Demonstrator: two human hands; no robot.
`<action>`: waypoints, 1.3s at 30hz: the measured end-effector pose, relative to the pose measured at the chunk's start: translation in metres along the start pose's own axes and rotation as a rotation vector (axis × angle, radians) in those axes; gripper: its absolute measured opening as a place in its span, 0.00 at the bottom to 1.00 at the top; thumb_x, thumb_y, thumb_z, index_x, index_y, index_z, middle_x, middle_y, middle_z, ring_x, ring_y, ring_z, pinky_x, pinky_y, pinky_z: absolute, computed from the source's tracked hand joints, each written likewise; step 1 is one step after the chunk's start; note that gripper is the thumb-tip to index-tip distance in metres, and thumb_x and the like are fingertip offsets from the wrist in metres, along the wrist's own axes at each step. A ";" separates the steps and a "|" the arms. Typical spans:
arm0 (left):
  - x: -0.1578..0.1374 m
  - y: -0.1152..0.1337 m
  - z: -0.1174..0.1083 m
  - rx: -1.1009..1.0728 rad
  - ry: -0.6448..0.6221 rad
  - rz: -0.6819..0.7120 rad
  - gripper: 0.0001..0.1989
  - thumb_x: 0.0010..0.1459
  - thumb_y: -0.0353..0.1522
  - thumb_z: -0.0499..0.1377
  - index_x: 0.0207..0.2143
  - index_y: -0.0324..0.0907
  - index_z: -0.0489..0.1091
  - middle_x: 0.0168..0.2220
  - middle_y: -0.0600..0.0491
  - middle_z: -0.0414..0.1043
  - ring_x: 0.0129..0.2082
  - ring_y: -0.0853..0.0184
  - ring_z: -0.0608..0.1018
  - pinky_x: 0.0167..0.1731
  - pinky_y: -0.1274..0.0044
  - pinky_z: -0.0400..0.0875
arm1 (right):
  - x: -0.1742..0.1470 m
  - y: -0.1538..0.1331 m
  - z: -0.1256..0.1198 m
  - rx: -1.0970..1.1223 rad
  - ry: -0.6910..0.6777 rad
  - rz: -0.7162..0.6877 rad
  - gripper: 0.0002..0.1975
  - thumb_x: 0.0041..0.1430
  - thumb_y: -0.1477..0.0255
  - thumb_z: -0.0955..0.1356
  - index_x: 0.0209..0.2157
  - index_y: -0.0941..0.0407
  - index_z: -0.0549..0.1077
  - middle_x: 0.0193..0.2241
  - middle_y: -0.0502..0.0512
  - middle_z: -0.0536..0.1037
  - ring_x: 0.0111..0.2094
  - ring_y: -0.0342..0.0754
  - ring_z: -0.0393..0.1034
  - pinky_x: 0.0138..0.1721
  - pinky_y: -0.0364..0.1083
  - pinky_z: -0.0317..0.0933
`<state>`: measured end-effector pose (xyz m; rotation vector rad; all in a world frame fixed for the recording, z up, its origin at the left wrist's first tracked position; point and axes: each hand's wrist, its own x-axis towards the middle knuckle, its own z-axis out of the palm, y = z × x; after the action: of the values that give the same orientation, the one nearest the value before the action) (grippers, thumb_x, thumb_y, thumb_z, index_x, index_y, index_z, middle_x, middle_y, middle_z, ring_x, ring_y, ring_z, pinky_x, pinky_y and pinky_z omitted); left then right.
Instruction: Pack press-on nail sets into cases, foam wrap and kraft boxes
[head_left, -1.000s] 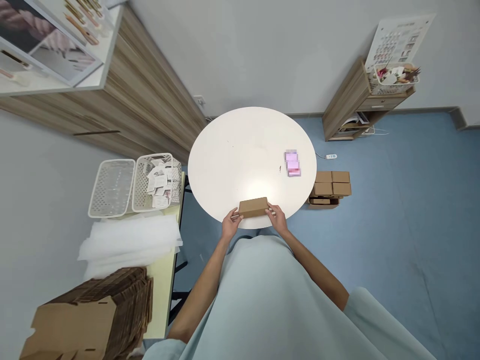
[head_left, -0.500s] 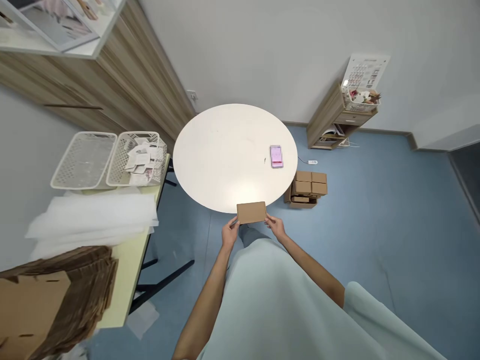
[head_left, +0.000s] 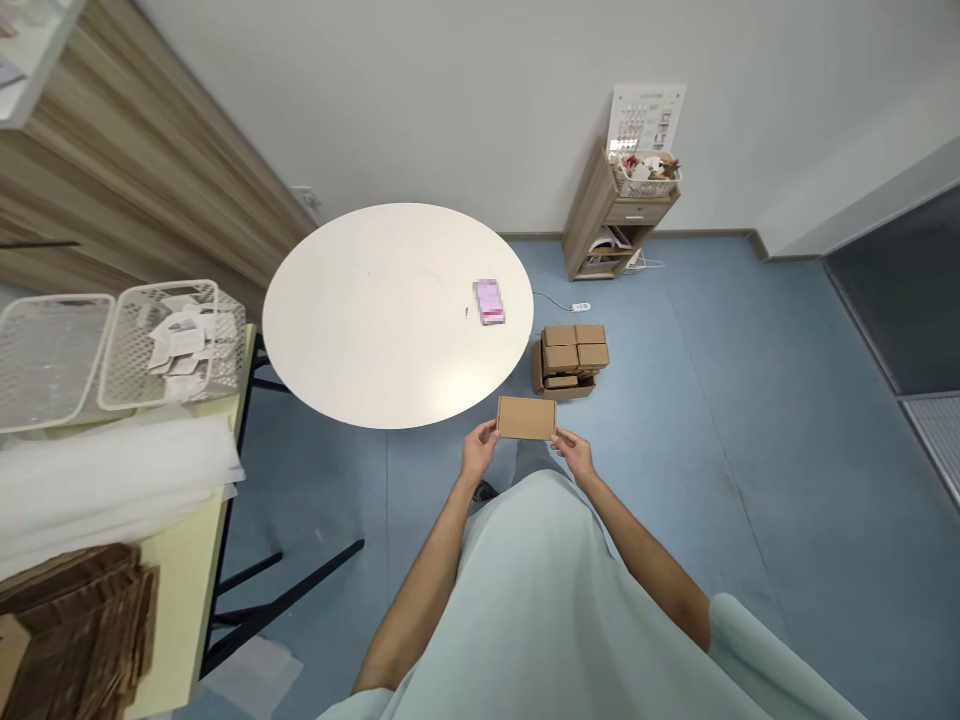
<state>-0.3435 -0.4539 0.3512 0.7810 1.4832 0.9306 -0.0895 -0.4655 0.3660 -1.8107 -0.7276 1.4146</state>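
A small closed brown cardboard box (head_left: 526, 418) is held level in front of my body, just off the front right edge of the oval white table (head_left: 375, 330). My left hand (head_left: 480, 450) grips its left end between thumb and fingers. At the right end, my right hand (head_left: 574, 455) pinches the lower corner. Beyond the box, on the floor, stands a stack of similar brown boxes (head_left: 576, 358) in an open carton. A pink and purple item (head_left: 489, 302), blurred in the picture, lies on the right part of the table.
To the left, a yellow-green table (head_left: 184, 560) bears white baskets (head_left: 161, 345), white foam sheets (head_left: 120, 480) and flattened cardboard (head_left: 90, 630). Its black legs (head_left: 285, 605) reach over the floor. A wooden shelf unit (head_left: 622, 225) and a power strip (head_left: 580, 307) are beyond the box stack.
My view and body have shifted right, so the tables appear further left. Both hands carry the box along, away from the table's front edge and closer to the stack.
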 end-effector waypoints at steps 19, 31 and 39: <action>0.179 0.066 0.237 0.424 0.003 -0.115 0.17 0.62 0.27 0.64 0.53 0.41 0.81 0.54 0.43 0.83 0.47 0.54 0.86 0.55 0.63 0.80 | 0.251 -0.069 -0.153 -0.247 0.044 0.017 0.31 0.57 0.48 0.75 0.50 0.58 0.86 0.46 0.63 0.88 0.35 0.53 0.83 0.44 0.54 0.78; 0.291 0.079 0.256 0.515 0.033 -0.077 0.20 0.63 0.27 0.64 0.57 0.42 0.81 0.55 0.44 0.82 0.45 0.55 0.86 0.55 0.66 0.79 | 0.371 -0.091 -0.133 -0.396 -0.044 -0.035 0.23 0.65 0.55 0.72 0.52 0.55 0.86 0.45 0.60 0.88 0.36 0.55 0.84 0.48 0.55 0.77; 0.391 0.011 0.264 0.378 0.052 -0.156 0.24 0.62 0.21 0.60 0.59 0.40 0.79 0.59 0.43 0.79 0.47 0.58 0.85 0.58 0.66 0.79 | 0.480 -0.052 -0.102 -0.458 -0.040 -0.093 0.24 0.67 0.56 0.71 0.53 0.59 0.85 0.47 0.63 0.87 0.44 0.59 0.83 0.54 0.60 0.76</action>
<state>-0.1280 -0.0736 0.1733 0.9011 1.7661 0.5624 0.1245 -0.0768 0.1505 -2.0579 -1.2191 1.2982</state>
